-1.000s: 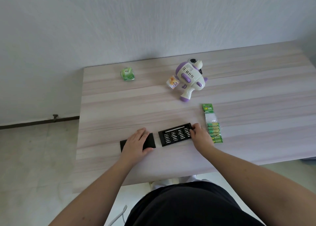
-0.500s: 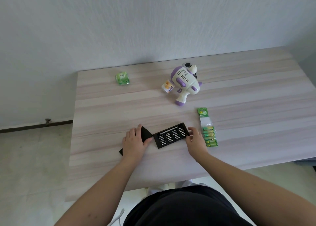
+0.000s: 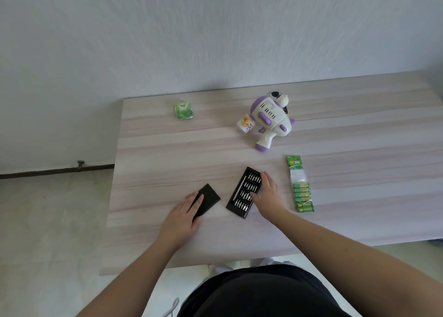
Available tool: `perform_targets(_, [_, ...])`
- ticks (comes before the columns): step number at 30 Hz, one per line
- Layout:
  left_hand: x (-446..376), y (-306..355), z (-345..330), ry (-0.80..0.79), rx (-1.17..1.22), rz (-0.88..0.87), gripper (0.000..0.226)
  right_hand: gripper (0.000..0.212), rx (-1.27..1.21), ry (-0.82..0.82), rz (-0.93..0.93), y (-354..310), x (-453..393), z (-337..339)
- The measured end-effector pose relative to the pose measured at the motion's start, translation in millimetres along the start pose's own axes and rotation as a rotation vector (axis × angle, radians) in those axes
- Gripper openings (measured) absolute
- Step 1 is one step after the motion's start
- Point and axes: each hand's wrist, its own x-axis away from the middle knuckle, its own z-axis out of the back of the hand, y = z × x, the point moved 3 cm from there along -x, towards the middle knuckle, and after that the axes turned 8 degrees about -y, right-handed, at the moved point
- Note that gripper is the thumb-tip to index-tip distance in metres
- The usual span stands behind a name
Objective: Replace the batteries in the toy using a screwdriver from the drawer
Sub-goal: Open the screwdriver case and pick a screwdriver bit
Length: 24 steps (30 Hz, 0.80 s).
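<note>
Both hands are down on the pale wood-grain tabletop (image 3: 167,149) as we look: our left hand (image 3: 184,211) lies with fingers stretched out flat over the near end of the black rectangular case lid (image 3: 207,200), pressing on it rather than curling round it, while our right hand (image 3: 267,194) rests with relaxed, fairly straight fingers on the right edge of the open black tray of small metal screwdriver bits (image 3: 243,192), thumb (image 3: 255,195) laid across the bits. That tray sits angled, its far end tipped toward the right, and a slim silver driver handle (image 3: 237,188) runs along its left side. Lid and tray lie apart, a strip of bare wood between them. Just right of our right hand we have the green blister strip of AA batteries (image 3: 302,192), lying lengthwise. Farther back, well beyond the tray, the white and purple plastic toy gun (image 3: 271,119) lies on its side, a small printed bottle (image 3: 245,124) touching its left flank. Off to the far left, a small green packet (image 3: 183,110) sits alone.
</note>
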Motion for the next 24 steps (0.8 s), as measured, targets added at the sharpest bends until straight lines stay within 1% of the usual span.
perform_targets(3, [-5.9,9.1,7.5,-0.002,0.031,0.060,0.060,0.083,0.075,-0.044,0.051,-5.5,-5.2,-1.8])
perform_targets(7, [-19.0,24.4,10.8,-0.022,0.031,0.037,0.065,0.087,0.182,-0.059,0.098,-9.4,-4.8,-7.0])
perform_targets(10, [-28.6,35.3,6.9,-0.110,0.055,0.055,0.073,0.088,0.251,-0.053,0.116,-12.1,-2.3,-11.3])
perform_targets(12, [-31.9,42.2,6.8,-0.131,0.019,0.080,0.075,0.088,0.281,-0.058,0.130,-13.8,-1.1,-14.0])
perform_targets(14, [-32.3,48.2,9.1,-0.132,-0.010,0.106,0.075,0.088,0.308,-0.061,0.143,-16.4,-1.0,-14.7])
perform_targets(17, [-31.6,54.5,10.9,-0.090,-0.021,0.103,0.073,0.087,0.322,-0.075,0.160,-18.7,-1.4,-14.5])
perform_targets(20, [-30.7,57.0,13.6,-0.064,-0.010,0.087,0.071,0.075,0.212,-0.052,0.175,-18.8,0.6,-13.1])
perform_targets(22, [-30.6,57.6,14.4,-0.083,-0.008,0.090,0.070,0.059,0.113,0.017,0.172,-16.7,4.4,-11.0])
perform_targets(24, [-31.0,59.2,15.3,-0.073,-0.005,0.087,0.070,0.043,0.094,0.067,0.163,-13.7,9.5,-12.1])
